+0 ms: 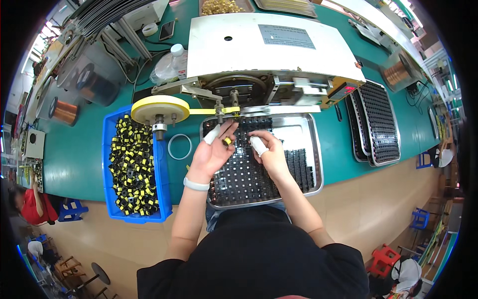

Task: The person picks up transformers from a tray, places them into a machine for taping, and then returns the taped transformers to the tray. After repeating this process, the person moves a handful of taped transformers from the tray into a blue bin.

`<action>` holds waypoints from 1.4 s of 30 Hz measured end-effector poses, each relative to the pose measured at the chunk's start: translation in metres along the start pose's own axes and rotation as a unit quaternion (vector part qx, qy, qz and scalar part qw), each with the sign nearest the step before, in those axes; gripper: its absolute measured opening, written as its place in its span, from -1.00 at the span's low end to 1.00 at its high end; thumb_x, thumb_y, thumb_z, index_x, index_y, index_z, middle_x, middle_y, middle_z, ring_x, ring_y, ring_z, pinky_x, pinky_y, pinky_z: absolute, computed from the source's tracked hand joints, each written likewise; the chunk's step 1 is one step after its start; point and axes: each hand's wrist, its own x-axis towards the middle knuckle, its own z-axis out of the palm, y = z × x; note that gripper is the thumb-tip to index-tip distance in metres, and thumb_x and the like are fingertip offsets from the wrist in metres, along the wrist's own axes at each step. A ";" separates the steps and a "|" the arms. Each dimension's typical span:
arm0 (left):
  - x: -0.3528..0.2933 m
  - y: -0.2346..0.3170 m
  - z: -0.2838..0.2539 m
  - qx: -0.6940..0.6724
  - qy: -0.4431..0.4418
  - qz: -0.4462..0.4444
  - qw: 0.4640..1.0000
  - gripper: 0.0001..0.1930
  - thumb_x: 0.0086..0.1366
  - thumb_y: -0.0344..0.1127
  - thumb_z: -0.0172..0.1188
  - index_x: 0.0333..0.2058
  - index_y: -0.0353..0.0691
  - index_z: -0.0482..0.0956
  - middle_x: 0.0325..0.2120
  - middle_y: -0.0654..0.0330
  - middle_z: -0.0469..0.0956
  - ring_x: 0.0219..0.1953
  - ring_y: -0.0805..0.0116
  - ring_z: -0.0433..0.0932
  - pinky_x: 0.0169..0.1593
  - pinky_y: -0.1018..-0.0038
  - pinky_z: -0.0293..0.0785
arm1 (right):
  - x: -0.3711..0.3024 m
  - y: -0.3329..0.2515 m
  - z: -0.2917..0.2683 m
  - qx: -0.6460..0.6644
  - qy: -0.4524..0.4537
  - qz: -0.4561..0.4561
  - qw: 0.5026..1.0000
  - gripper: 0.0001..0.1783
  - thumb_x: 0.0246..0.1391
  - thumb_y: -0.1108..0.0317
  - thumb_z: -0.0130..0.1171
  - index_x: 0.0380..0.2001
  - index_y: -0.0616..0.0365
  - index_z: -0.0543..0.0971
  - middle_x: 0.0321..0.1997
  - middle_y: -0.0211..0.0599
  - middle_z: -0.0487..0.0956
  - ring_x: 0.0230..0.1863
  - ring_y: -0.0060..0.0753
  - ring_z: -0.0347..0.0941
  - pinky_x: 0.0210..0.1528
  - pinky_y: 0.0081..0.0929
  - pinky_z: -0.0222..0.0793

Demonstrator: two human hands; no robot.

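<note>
Plainly palm-up, the left hand [215,152].

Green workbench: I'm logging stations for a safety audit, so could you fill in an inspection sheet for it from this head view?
Surface: green bench, bearing a white-topped machine with a yellow tape roll at its front.
Work items: blue bin full of yellow-banded black parts; metal tray with rows of black pieces.
Clutter: phone, plastic bottle, white ring.
Left hand: palm up, one yellow-banded piece at its fingers.
Right hand: above the tray, white covering on one digit; grip unclear.
Cables: some left of the machine; dark cord at far right.
Surroundings: tan floor, blue stool, red stool, person in red at far left.
</note>
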 end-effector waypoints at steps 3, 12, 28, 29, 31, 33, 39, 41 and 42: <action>0.023 0.000 0.005 0.026 -0.063 -0.007 0.998 -0.62 0.39 -0.13 0.02 0.07 -0.22 0.42 -0.03 0.20 0.47 -0.17 0.45 0.39 -0.16 0.52 0.30 | 0.001 0.008 -0.002 0.027 0.054 -0.026 0.998 -0.71 0.22 0.52 -0.04 0.01 0.22 0.44 -0.44 -0.35 0.50 -0.61 -0.70 0.26 -0.61 -0.69 0.12; -0.012 -0.019 -0.005 0.004 -0.086 -0.048 0.995 -0.68 0.40 -0.17 0.03 0.00 -0.24 0.42 -0.23 0.26 0.47 -0.23 0.44 0.39 -0.21 0.52 0.30 | 0.012 0.008 0.009 0.086 0.079 -0.137 0.984 -0.78 0.18 0.58 -0.01 -0.09 0.26 0.40 -0.26 -0.21 0.62 -0.49 -0.60 0.47 -0.46 -0.69 0.31; -0.070 -0.013 -0.030 -0.096 -0.010 0.033 0.995 -0.68 0.41 -0.18 -0.03 0.02 -0.25 0.37 -0.23 0.25 0.39 -0.27 0.41 0.32 -0.22 0.50 0.28 | 0.046 0.019 0.071 0.062 0.190 -0.258 0.945 -0.85 0.23 0.54 0.04 -0.15 0.35 0.39 -0.23 -0.11 0.62 -0.32 -0.47 0.59 -0.26 -0.61 0.48; -0.070 -0.013 -0.030 -0.100 -0.009 0.033 0.994 -0.67 0.41 -0.19 -0.03 0.02 -0.25 0.37 -0.23 0.24 0.39 -0.27 0.41 0.32 -0.23 0.50 0.28 | 0.047 0.019 0.070 0.061 0.190 -0.258 0.945 -0.85 0.23 0.54 0.04 -0.15 0.35 0.39 -0.23 -0.11 0.62 -0.32 -0.47 0.59 -0.26 -0.61 0.48; -0.069 -0.014 -0.028 -0.095 -0.017 0.035 0.995 -0.67 0.40 -0.19 -0.03 0.02 -0.26 0.37 -0.23 0.24 0.38 -0.28 0.41 0.32 -0.23 0.50 0.28 | 0.050 0.018 0.069 0.060 0.181 -0.251 0.949 -0.80 0.19 0.62 0.01 -0.10 0.38 0.39 -0.24 -0.13 0.61 -0.31 -0.47 0.59 -0.26 -0.60 0.49; -0.068 -0.014 -0.026 -0.090 -0.025 0.039 0.995 -0.67 0.40 -0.18 -0.03 0.03 -0.26 0.37 -0.23 0.23 0.38 -0.28 0.41 0.31 -0.23 0.50 0.28 | 0.048 0.013 0.062 0.059 0.157 -0.234 0.958 -0.79 0.22 0.57 0.02 -0.09 0.36 0.39 -0.24 -0.14 0.62 -0.34 -0.48 0.58 -0.30 -0.62 0.46; -0.068 -0.015 -0.027 -0.102 -0.032 0.036 0.994 -0.67 0.41 -0.21 -0.05 0.05 -0.25 0.38 -0.22 0.21 0.41 -0.27 0.39 0.33 -0.22 0.48 0.29 | 0.033 0.010 0.042 0.301 0.025 0.091 0.949 -0.68 0.20 0.39 0.10 -0.03 0.32 0.42 -0.38 -0.29 0.54 -0.55 -0.57 0.31 -0.52 -0.67 0.17; -0.066 -0.014 -0.026 -0.106 -0.045 0.034 0.993 -0.66 0.41 -0.22 -0.06 0.08 -0.24 0.38 -0.17 0.20 0.44 -0.24 0.37 0.38 -0.18 0.46 0.34 | 0.036 0.026 0.024 0.460 -0.081 0.185 0.865 -0.69 0.20 0.35 0.08 -0.08 0.36 0.44 -0.41 -0.33 0.46 -0.49 -0.57 0.24 -0.49 -0.64 0.12; -0.064 -0.013 -0.025 -0.106 -0.045 0.032 0.993 -0.66 0.41 -0.22 -0.06 0.08 -0.24 0.38 -0.17 0.20 0.44 -0.24 0.37 0.38 -0.18 0.46 0.34 | 0.034 0.033 0.019 0.461 -0.080 0.184 0.864 -0.69 0.20 0.35 0.08 -0.08 0.36 0.44 -0.41 -0.33 0.46 -0.49 -0.57 0.24 -0.49 -0.64 0.12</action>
